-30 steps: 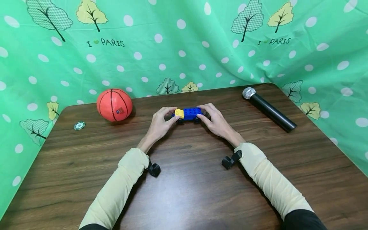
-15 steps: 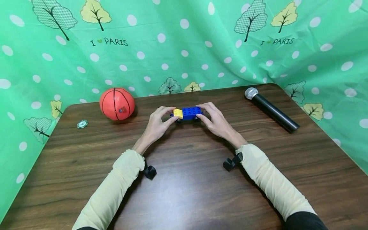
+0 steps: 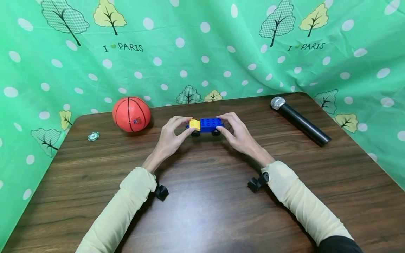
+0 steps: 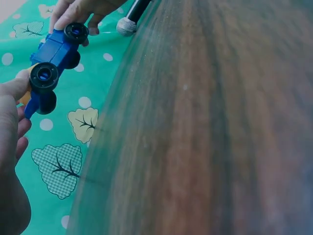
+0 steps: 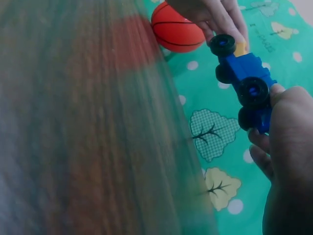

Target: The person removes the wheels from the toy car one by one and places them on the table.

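Observation:
A toy car [image 3: 211, 125] built of blue blocks, with a yellow brick [image 3: 194, 124] at its left end and black wheels, spans the space between both hands. My left hand [image 3: 171, 137] pinches the yellow end, thumb on the near side and fingers behind. At the blue end, my right hand [image 3: 239, 135] pinches in the same way. The left wrist view shows the toy car [image 4: 55, 51] held up against the green cloth, its wheels exposed. From the other side, the right wrist view also shows the toy car [image 5: 248, 67] raised above the tabletop.
A red toy basketball [image 3: 131, 114] sits at the back left of the brown table [image 3: 202, 211], with a poker chip [image 3: 93, 136] left of it. A black microphone [image 3: 300, 121] lies at the back right. Patterned green cloth [image 3: 202, 42] hangs behind the table.
The toy car tips slightly so more of its wheels show, both hands still gripping it. The left forearm has shifted a little left. The whole scene drifts slightly right as the head turns.

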### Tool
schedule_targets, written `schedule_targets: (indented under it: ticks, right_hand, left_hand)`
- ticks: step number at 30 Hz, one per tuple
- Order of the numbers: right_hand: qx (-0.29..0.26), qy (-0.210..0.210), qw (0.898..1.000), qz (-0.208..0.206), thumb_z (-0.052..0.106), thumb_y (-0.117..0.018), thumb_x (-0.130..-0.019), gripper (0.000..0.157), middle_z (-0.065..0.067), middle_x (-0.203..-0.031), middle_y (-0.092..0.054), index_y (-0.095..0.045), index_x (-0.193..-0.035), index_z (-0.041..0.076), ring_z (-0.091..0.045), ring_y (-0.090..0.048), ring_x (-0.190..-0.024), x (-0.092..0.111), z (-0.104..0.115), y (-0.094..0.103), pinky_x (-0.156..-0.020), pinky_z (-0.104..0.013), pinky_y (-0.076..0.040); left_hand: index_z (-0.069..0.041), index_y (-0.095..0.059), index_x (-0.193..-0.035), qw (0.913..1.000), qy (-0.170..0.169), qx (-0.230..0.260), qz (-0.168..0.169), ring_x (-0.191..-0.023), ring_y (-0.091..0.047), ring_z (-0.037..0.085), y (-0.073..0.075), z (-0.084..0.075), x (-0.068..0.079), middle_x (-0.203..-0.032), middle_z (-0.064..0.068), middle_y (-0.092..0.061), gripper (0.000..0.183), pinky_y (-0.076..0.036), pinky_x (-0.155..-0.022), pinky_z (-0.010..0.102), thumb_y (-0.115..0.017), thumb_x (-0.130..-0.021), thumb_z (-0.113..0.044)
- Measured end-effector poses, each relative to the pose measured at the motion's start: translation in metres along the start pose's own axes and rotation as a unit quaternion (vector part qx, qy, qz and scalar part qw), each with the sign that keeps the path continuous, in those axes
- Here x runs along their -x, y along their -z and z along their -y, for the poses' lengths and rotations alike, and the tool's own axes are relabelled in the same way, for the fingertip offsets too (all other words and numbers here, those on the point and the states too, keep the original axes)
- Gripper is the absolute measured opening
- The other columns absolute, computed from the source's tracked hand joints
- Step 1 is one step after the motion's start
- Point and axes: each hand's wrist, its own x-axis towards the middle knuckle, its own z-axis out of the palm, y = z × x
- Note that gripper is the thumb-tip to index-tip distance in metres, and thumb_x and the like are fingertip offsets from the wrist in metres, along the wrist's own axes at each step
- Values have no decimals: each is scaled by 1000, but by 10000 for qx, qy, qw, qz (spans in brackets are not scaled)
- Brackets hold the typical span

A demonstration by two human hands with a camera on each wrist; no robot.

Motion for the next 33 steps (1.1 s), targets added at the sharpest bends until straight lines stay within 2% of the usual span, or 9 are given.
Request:
schedule_targets:
  ticks: [4,9,11,15,18,21,25,29,33]
  right_hand:
    - [-31,120,9999,-22,-2,-67,-99,35,-15,-122,-55,-59,-133,-3,-22,-56,-98,0,6,0,-80,-30,-50]
    - [-52,453,9990,-7,-6,-67,-97,39,-17,-125,-53,-58,-134,-4,-23,-55,-96,1,14,-3,-79,-39,-51]
    - [-78,575,9983,43,-7,-67,-96,41,-17,-126,-52,-57,-136,-4,-22,-55,-96,1,17,-4,-79,-40,-51]
    - [-149,723,9972,140,-8,-67,-96,42,-17,-127,-51,-57,-137,-3,-20,-56,-98,-1,20,-8,-82,-33,-51]
    - [-183,769,9967,184,-9,-66,-96,41,-17,-127,-52,-58,-136,-3,-20,-57,-99,-3,21,-9,-83,-33,-51]
    - [-212,736,9968,216,-8,-65,-97,41,-17,-127,-52,-59,-137,-3,-20,-58,-99,-3,21,-10,-83,-39,-52]
    - [-273,520,9982,109,-7,-64,-98,46,-17,-123,-53,-55,-142,-1,-20,-58,-96,-4,21,-12,-80,-36,-52]
    - [-493,-91,9986,-173,-4,-64,-100,51,-17,-113,-58,-47,-147,-2,-21,-58,-89,-3,20,-15,-74,-28,-49]
    - [-807,-877,9924,-293,1,-60,-104,36,-17,-104,-63,-51,-139,-3,-23,-59,-87,-3,19,-20,-75,-26,-47]
  left_hand:
    - [0,-70,-126,9999,-34,156,-14,-111,-60,26,2,-1,1,-118,11,-67,38,-49,-95,56,-81,-90,-5]
    - [-5,-68,-132,9974,494,215,470,-116,-57,21,2,-4,0,-126,5,-64,38,-48,-100,49,-75,-97,-18]
    - [-7,-67,-135,9943,754,272,707,-117,-56,19,1,-5,0,-128,4,-64,37,-48,-99,44,-67,-103,-26]
    - [-10,-67,-135,9843,1271,561,1086,-110,-59,19,0,-10,-2,-128,3,-67,40,-49,-93,39,-55,-108,-38]
    - [-10,-68,-133,9764,1550,776,1289,-105,-62,21,-3,-11,-4,-126,5,-69,37,-51,-90,37,-56,-108,-35]
    - [-8,-68,-133,9716,1641,994,1384,-104,-62,22,-5,-10,-4,-123,7,-69,35,-52,-87,35,-58,-107,-29]
    - [-6,-64,-139,9670,1614,1524,1250,-101,-62,21,-6,-8,-3,-115,10,-69,37,-53,-80,30,-61,-105,-21]
    - [-4,-57,-145,9603,1577,2041,1063,-85,-63,20,-12,-9,-2,-99,12,-69,45,-52,-71,27,-64,-101,-10]
    - [-2,-47,-152,9528,1593,2316,1147,-81,-64,19,-19,-13,-1,-93,10,-68,56,-52,-73,27,-65,-99,-3]
